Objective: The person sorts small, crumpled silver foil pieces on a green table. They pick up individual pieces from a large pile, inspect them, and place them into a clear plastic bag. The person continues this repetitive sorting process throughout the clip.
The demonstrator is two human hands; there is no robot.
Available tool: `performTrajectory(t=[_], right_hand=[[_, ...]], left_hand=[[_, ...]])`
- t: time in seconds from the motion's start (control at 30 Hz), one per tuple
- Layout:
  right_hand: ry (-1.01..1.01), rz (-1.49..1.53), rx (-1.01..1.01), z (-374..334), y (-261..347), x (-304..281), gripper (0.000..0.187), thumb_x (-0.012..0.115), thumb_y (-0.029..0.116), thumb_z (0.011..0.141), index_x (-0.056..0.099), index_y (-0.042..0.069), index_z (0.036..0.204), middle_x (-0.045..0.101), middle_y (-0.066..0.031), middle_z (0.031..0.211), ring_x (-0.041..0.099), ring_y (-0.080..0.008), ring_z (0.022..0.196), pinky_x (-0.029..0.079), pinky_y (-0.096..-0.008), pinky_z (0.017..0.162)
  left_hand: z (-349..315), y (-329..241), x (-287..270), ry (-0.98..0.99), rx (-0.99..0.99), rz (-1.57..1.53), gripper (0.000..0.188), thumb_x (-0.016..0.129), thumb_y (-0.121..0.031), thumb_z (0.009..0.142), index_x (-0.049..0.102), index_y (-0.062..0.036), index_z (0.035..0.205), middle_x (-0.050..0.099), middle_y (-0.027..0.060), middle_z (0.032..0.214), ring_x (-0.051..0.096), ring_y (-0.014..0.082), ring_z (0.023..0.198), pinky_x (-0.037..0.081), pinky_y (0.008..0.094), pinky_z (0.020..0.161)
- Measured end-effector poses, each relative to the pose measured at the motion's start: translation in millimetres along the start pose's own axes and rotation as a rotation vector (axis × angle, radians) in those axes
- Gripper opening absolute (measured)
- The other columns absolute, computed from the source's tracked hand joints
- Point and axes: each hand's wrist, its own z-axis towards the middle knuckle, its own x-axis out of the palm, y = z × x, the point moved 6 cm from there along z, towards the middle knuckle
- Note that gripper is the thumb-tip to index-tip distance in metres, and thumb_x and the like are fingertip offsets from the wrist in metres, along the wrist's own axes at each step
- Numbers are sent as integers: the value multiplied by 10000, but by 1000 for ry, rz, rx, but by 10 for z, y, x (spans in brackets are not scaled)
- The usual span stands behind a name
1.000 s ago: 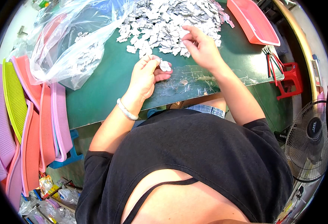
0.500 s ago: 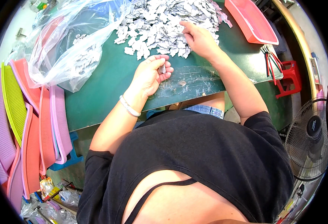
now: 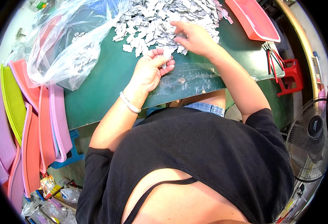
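Note:
A heap of small, flat, silvery-grey irregular pieces covers the far middle of a green table. My left hand, with a pale bangle at the wrist, is closed around a few grey pieces just in front of the heap. How many it holds is partly hidden by the fingers. My right hand hovers at the heap's near right edge. Its forefinger and thumb are apart, pointing left over the pieces, and nothing shows between them.
A clear plastic bag with more grey pieces lies at left. Stacked coloured baskets stand beside the table. At right are a pink basket, red-handled pliers, a red stool and a fan.
My right hand has shifted left, and its forefinger and thumb have spread wider. In my left hand, which is slightly higher, more of the grey pieces now shows.

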Motion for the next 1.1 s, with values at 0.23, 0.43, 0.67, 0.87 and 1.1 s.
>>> performTrajectory(t=[0.23, 0.43, 0.67, 0.87, 1.1], right_hand=[[-134, -149, 20, 77, 20, 96, 512, 656, 216, 706, 459, 68, 1155, 574, -92, 816, 528, -272, 848, 428, -359, 744], [-31, -98, 44, 142, -26, 123, 508, 652, 198, 703, 457, 81, 1158, 572, -60, 803, 526, -257, 816, 430, -352, 722], [1, 50, 73, 105, -5, 72, 445, 609, 119, 731, 480, 86, 1156, 597, -46, 778, 546, -199, 692, 443, -297, 656], [51, 482, 252, 63, -9, 4, 373, 547, 70, 796, 483, 43, 1162, 604, -23, 757, 518, -84, 632, 432, -228, 588], [297, 674, 328, 25, 189, 131, 366, 529, 90, 821, 472, 11, 1174, 592, -11, 775, 509, -65, 666, 427, -212, 606]], left_hand=[[-13, 1, -2, -13, 39, 34, 194, 554, 2, 802, 483, -37, 978, 578, 103, 867, 597, 200, 761, 522, 300, 694], [-5, -3, -14, -15, 52, 65, 128, 523, -14, 814, 479, -41, 931, 577, 112, 855, 600, 215, 765, 521, 328, 698], [-4, -2, -33, -1, -3, -1, 106, 486, -26, 826, 479, -26, 932, 570, 116, 862, 593, 224, 758, 518, 358, 703], [-8, -22, -4, -47, 40, 36, 224, 481, -82, 850, 473, 4, 1056, 568, 133, 873, 588, 239, 772, 516, 369, 705], [7, -20, -7, -16, 3, 5, 179, 483, -147, 873, 493, 7, 964, 568, 140, 864, 587, 224, 748, 516, 349, 674]])
